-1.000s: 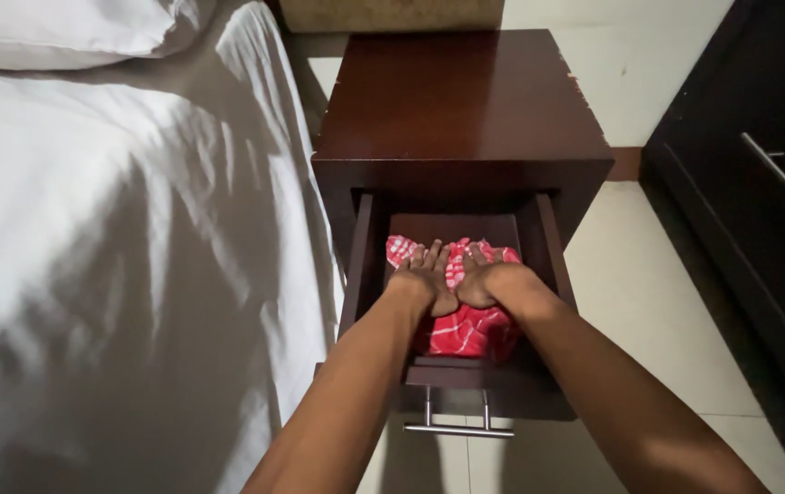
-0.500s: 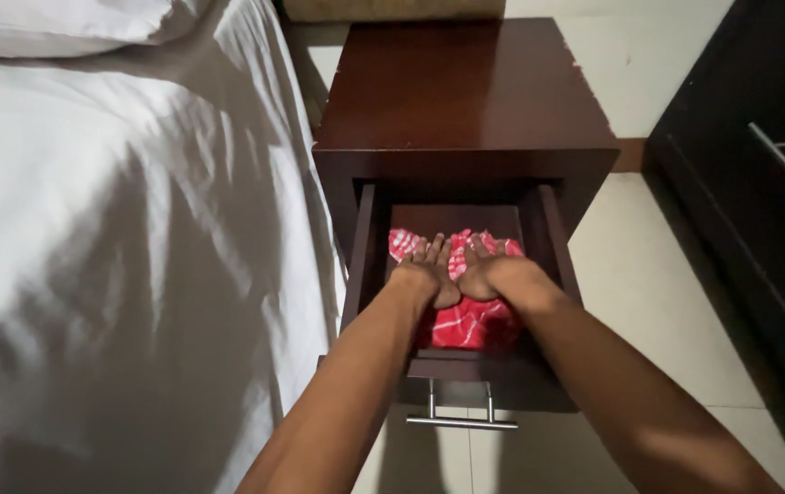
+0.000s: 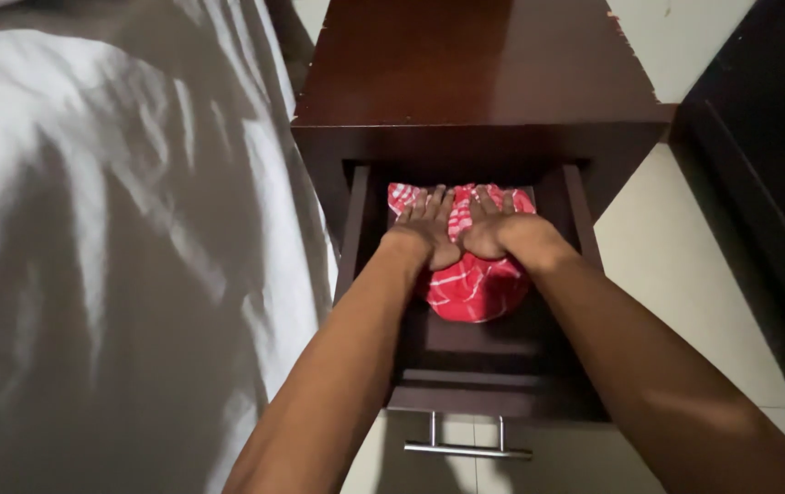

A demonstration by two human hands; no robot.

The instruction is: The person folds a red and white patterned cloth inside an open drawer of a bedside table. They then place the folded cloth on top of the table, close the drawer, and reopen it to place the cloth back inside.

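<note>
Nearest the viewer, just below both forearms, a metal bar handle (image 3: 467,448) is sticking out from the front panel of an open drawer (image 3: 493,398), and the arms are reaching over that panel into the box. Inside, the left hand (image 3: 427,233) and the right hand (image 3: 500,230) are lying side by side, thumbs touching or nearly so. Both are spread flat with fingers straight and gripping nothing, their palms pressing down on a red cloth with white stripes (image 3: 470,288). The cloth is sitting under and just in front of the palms, bunched toward the back half of the drawer, its far edge showing beyond the fingertips. The step in hand looks like flattening or settling the cloth on the drawer floor. Judging from this, any further move is calling for the hands to lift straight up, clear of the drawer's side walls and the overhanging edge above the fingertips, without dragging the fabric along. Beyond the fingers, the dark wooden nightstand (image 3: 475,64) is showing a bare top. To the left of the left arm a bed (image 3: 91,229) with white sheets is lying close alongside. To the right of the right arm pale floor tiles (image 3: 667,265) are running up to a dark cabinet (image 3: 768,137).
</note>
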